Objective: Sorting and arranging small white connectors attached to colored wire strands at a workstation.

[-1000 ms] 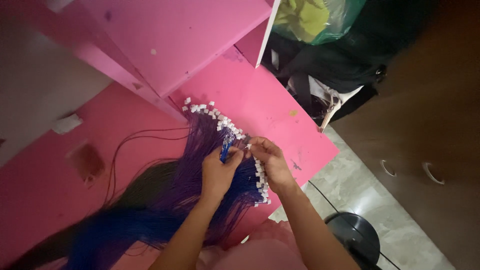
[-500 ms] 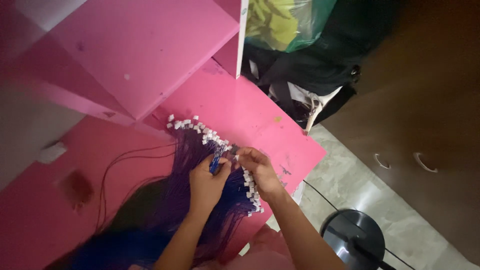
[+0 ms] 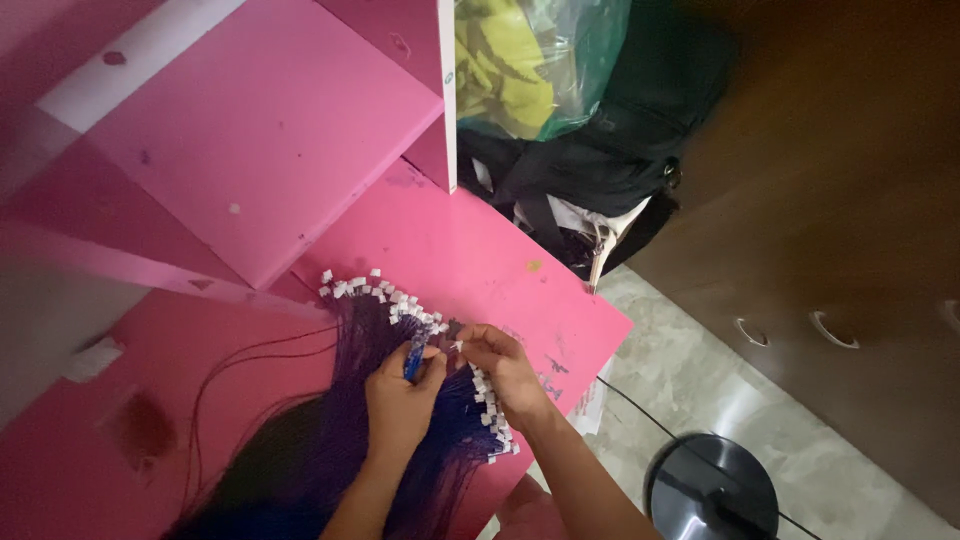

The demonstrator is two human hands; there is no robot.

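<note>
On a pink bench strewn with white-tipped purple hair strands, my left hand pinched a blue strand while my right hand gripped a tip; I judged only single strands should be separated.

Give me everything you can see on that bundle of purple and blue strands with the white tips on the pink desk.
The bundle of strands lies flat on the pink desk, fanned out. The strands look like thin synthetic hair, purple shading to blue and to dark near the bottom edge. Each ends in a small white tip, the tips forming a curved row. A few loose strands arc off to the left. The left hand rests on the bundle, pinching a blue tuft; the right hand fingers the tips beside it.
</note>
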